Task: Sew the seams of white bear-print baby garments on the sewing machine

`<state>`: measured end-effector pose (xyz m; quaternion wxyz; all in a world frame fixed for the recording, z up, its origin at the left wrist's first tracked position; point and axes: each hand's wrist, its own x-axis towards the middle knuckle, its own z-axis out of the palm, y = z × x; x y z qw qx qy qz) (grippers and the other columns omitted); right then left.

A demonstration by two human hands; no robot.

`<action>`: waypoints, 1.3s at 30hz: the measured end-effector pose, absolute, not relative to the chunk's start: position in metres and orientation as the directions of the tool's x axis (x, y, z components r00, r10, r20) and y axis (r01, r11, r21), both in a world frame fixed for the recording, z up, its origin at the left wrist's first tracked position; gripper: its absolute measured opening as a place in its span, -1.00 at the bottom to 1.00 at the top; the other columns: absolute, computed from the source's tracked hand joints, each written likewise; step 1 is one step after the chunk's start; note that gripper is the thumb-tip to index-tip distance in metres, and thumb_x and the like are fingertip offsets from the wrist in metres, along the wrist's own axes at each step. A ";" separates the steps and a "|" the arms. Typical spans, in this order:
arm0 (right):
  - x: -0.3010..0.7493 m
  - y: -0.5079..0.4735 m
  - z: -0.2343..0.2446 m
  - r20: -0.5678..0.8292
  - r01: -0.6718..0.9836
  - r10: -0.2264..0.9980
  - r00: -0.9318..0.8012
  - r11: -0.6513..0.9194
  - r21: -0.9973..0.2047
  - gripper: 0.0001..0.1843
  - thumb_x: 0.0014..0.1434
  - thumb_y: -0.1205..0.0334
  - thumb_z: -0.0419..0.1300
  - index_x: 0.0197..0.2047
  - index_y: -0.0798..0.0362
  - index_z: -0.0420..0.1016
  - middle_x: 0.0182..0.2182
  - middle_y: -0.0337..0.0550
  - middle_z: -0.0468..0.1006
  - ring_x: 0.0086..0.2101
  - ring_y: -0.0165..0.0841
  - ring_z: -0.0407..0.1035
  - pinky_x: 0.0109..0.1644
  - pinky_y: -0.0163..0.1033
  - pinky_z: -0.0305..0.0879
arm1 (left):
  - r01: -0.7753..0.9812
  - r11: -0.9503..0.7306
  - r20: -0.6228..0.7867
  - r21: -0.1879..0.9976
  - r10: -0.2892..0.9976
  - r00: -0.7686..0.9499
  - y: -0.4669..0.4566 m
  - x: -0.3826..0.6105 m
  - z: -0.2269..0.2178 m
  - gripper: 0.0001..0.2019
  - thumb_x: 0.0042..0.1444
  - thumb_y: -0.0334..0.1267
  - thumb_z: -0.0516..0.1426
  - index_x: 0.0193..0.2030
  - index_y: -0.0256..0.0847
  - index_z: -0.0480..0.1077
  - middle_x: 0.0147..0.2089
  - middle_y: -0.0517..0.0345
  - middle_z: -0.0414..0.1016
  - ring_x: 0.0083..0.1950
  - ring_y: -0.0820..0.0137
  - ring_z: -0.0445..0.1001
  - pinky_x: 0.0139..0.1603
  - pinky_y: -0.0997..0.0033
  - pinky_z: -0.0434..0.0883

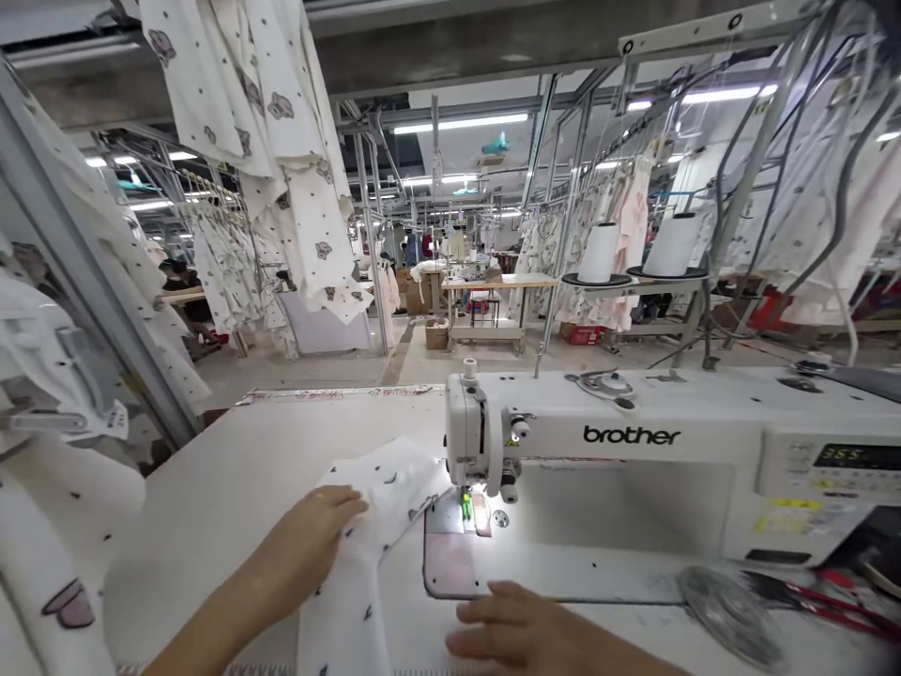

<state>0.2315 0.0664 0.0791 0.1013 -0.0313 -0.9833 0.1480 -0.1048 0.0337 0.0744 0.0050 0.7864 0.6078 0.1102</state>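
A piece of white printed fabric [366, 554] lies on the sewing table, left of the needle area of a white sewing machine [619, 413]. My left hand [310, 535] is at the fabric's left side, its fingers together and bent over the cloth; the thumb is hidden. One edge of the cloth reaches towards the lit presser foot [465, 505], which has a green part. In front of the metal needle plate [450, 563], my right hand [513, 629] is open, fingers apart, with nothing in it.
White patterned garments hang at the left [310, 216]. Two white thread cones [600, 253] stand behind the machine. On the table at right are a clear round dish [728, 610] and red-handled tools [837, 606]. A metal post [105, 253] rises at left.
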 end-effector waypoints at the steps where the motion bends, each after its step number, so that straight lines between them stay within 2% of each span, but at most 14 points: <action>1: 0.232 0.075 0.082 0.177 0.032 0.100 -0.979 0.936 -0.352 -0.64 0.40 0.22 0.00 0.21 -0.03 0.35 0.13 -0.11 0.45 0.19 -0.28 0.25 0.31 -0.11 0.14 | 0.941 -0.272 0.204 0.202 0.951 0.231 0.044 -0.088 0.077 -0.53 0.12 -0.56 -0.06 0.04 -0.13 0.50 0.12 0.00 0.51 0.13 0.19 0.48 0.14 0.08 0.42; 3: 0.232 0.091 0.082 0.197 0.017 0.104 -0.975 0.916 -0.401 -0.64 0.35 0.13 0.08 0.17 0.01 0.41 0.11 -0.02 0.45 0.18 -0.21 0.26 0.28 -0.07 0.16 | 0.926 -0.289 0.225 0.241 0.945 0.237 0.070 -0.056 0.072 -0.58 0.19 -0.51 -0.07 0.02 -0.13 0.49 0.11 0.03 0.51 0.11 0.27 0.49 0.10 0.22 0.46; 5: 0.231 0.105 0.075 0.248 0.010 0.119 -0.962 0.916 -0.401 -0.60 0.32 0.02 0.13 0.12 0.06 0.44 0.06 0.02 0.48 0.11 -0.21 0.32 0.22 -0.09 0.21 | 0.928 -0.285 0.227 0.242 0.946 0.231 0.096 -0.033 0.056 -0.61 0.23 -0.48 -0.08 0.05 -0.17 0.47 0.10 0.01 0.52 0.11 0.29 0.49 0.12 0.24 0.44; 7: 0.229 0.116 0.065 0.290 0.037 0.166 -0.943 0.915 -0.403 -0.64 0.35 0.00 0.09 0.03 0.05 0.48 0.00 -0.01 0.51 0.02 -0.26 0.37 0.16 -0.14 0.24 | 0.936 -0.264 0.229 0.231 0.950 0.211 0.114 -0.024 0.035 -0.61 0.26 -0.46 -0.09 0.13 -0.22 0.40 0.18 -0.06 0.46 0.19 0.24 0.43 0.21 0.13 0.37; 10: 0.229 0.121 0.048 0.322 0.062 0.212 -0.923 0.905 -0.420 -0.67 0.42 0.06 -0.02 -0.14 0.05 0.50 -0.23 -0.12 0.58 -0.18 -0.35 0.42 0.01 -0.22 0.27 | 0.946 -0.243 0.219 0.214 0.956 0.196 0.114 -0.032 0.015 -0.59 0.32 -0.38 -0.10 0.25 -0.23 0.29 0.30 -0.09 0.32 0.32 0.17 0.29 0.31 -0.10 0.22; 13: 0.231 0.117 0.038 0.390 0.011 0.187 -0.901 0.911 -0.412 -0.60 0.44 0.04 -0.08 -0.19 0.06 0.49 -0.41 -0.18 0.56 -0.33 -0.37 0.39 -0.14 -0.23 0.25 | 0.938 -0.281 0.192 0.204 0.951 0.243 0.088 -0.046 0.014 -0.58 0.35 -0.34 -0.12 0.30 -0.11 0.24 0.33 0.04 0.29 0.35 0.22 0.24 0.36 -0.11 0.16; 16: 0.232 0.111 0.038 0.485 -0.040 0.177 -0.856 0.913 -0.405 -0.61 0.44 0.03 -0.08 -0.14 0.07 0.47 -0.34 -0.16 0.58 -0.30 -0.37 0.40 -0.15 -0.23 0.25 | 0.885 -0.449 0.173 0.123 0.888 0.426 0.055 -0.051 0.021 -0.52 0.33 -0.37 -0.09 0.35 -0.01 0.14 0.37 0.16 0.23 0.36 0.29 0.22 0.38 0.01 0.17; 18: 0.231 0.109 0.040 0.508 -0.036 0.194 -0.839 0.913 -0.407 -0.63 0.44 0.03 -0.07 -0.06 0.07 0.45 -0.23 -0.13 0.58 -0.21 -0.36 0.42 -0.04 -0.23 0.25 | 0.809 -0.586 0.176 0.050 0.802 0.571 0.041 -0.047 0.024 -0.47 0.29 -0.41 -0.05 0.38 -0.04 0.09 0.37 0.17 0.22 0.37 0.32 0.22 0.37 0.11 0.21; 21: 0.229 0.108 0.042 0.443 0.014 0.217 -0.870 0.909 -0.417 -0.64 0.42 0.01 -0.01 0.04 0.08 0.40 -0.08 -0.08 0.53 -0.06 -0.34 0.39 0.15 -0.18 0.18 | 0.704 -0.710 0.230 -0.031 0.680 0.696 0.036 -0.039 0.024 -0.40 0.19 -0.49 -0.01 0.38 -0.17 0.07 0.36 0.12 0.25 0.39 0.26 0.17 0.37 0.10 0.20; 23: 0.228 0.109 0.041 0.377 0.032 0.201 -0.904 0.912 -0.409 -0.67 0.38 0.02 0.06 0.03 0.08 0.40 -0.05 -0.08 0.51 -0.05 -0.33 0.37 0.19 -0.17 0.14 | 0.661 -0.749 0.242 -0.054 0.632 0.736 0.039 -0.036 0.022 -0.36 0.14 -0.50 0.00 0.39 -0.19 0.07 0.36 0.11 0.24 0.41 0.21 0.13 0.39 0.06 0.15; 28: 0.229 0.111 0.036 0.323 0.033 0.165 -0.932 0.926 -0.377 -0.78 0.33 0.08 0.13 -0.15 0.06 0.46 -0.11 -0.12 0.53 -0.14 -0.31 0.35 0.12 -0.16 0.16 | 0.649 -0.759 0.205 0.049 0.644 0.737 0.046 -0.037 0.022 -0.34 0.05 -0.51 0.01 0.34 -0.13 0.13 0.35 0.14 0.26 0.33 0.28 0.28 0.35 0.20 0.24; 30: 0.230 0.111 0.036 0.323 0.026 0.150 -0.934 0.934 -0.356 -0.77 0.33 0.07 0.13 -0.14 0.06 0.45 -0.11 -0.13 0.53 -0.16 -0.30 0.34 0.08 -0.16 0.17 | 0.661 -0.746 0.199 0.079 0.661 0.723 0.045 -0.036 0.025 -0.36 0.05 -0.51 0.02 0.32 -0.13 0.16 0.34 0.15 0.27 0.32 0.30 0.30 0.34 0.22 0.26; 34: 0.231 0.111 0.037 0.318 0.065 0.170 -0.933 0.947 -0.313 -0.65 0.34 0.01 0.11 0.02 0.10 0.36 -0.14 -0.13 0.52 -0.18 -0.31 0.30 0.01 -0.18 0.17 | 0.671 -0.733 0.156 0.111 0.679 0.717 0.045 -0.031 0.037 -0.40 0.13 -0.51 0.00 0.33 -0.10 0.13 0.36 0.15 0.24 0.34 0.32 0.27 0.38 0.16 0.19; 39: 0.233 0.113 0.036 0.326 0.180 0.236 -0.915 0.965 -0.192 -0.73 0.39 0.05 0.04 -0.09 0.08 0.38 -0.25 -0.14 0.49 -0.19 -0.31 0.29 -0.03 -0.17 0.15 | 0.658 -0.731 0.075 0.180 0.677 0.732 0.061 -0.023 0.049 -0.44 0.25 -0.49 -0.06 0.37 -0.07 0.07 0.38 0.12 0.20 0.38 0.33 0.20 0.41 0.08 0.11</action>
